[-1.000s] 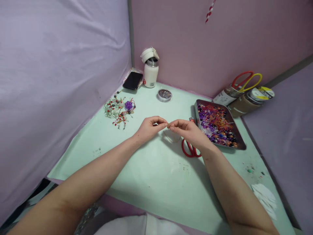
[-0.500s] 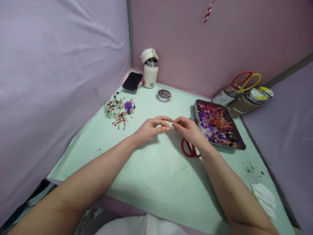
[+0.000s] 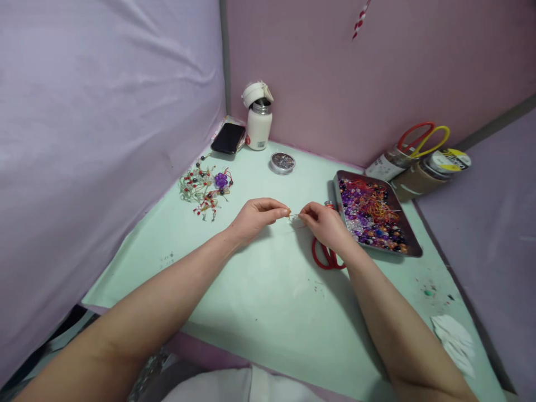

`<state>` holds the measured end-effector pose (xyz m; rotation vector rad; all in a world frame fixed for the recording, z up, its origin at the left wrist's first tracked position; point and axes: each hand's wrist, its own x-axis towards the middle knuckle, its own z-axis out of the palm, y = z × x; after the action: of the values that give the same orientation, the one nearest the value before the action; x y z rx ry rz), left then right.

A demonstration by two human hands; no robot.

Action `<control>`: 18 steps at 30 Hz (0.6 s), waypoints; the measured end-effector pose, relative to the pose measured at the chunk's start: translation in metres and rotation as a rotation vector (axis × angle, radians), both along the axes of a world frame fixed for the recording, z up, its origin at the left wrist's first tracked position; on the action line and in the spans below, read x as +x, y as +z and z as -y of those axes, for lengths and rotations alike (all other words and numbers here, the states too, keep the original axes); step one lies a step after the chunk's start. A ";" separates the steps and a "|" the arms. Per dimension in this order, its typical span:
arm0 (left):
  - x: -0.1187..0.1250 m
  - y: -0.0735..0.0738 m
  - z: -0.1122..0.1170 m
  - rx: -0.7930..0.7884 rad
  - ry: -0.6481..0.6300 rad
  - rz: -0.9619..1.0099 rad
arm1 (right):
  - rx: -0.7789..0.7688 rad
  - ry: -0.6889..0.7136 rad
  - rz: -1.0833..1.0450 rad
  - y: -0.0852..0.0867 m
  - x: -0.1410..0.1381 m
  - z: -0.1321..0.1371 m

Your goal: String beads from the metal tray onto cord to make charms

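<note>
My left hand [image 3: 263, 215] is closed in a pinch on a small orange bead [image 3: 288, 212]. From it a thin cord [image 3: 294, 215] runs across to my right hand [image 3: 318, 218], whose thumb and forefinger are pressed together on it. Both hands are above the table, a short gap between them. Red-handled scissors [image 3: 322, 258] lie under my right wrist, their blades partly hidden by the hand. Right of that hand sits a metal tray [image 3: 412, 240] filled with purple, clear and dark beads [image 3: 360, 215] and orange-red cords [image 3: 372, 201].
Beaded strings [image 3: 203, 187] lie at the left by a phone [image 3: 228, 138]. An uncapped white bottle [image 3: 258, 127] and a round tin [image 3: 282, 162] stand behind. At the back right are a holder with scissors [image 3: 383, 167] and a jar [image 3: 422, 173]; crumpled tissue [image 3: 454, 340] lies at the right edge.
My hands have drawn a little apart, and the cord now shows stretched between them. The left fingers have closed more tightly together around the bead.
</note>
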<state>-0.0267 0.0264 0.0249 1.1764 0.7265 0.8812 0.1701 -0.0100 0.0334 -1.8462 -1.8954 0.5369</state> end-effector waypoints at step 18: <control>0.001 -0.005 -0.001 -0.261 0.026 -0.040 | 0.629 0.356 0.104 -0.001 -0.028 0.014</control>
<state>-0.0253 0.0277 0.0201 0.9558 0.8636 0.7605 0.1419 -0.0243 0.0328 -1.1614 -2.1500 -0.0656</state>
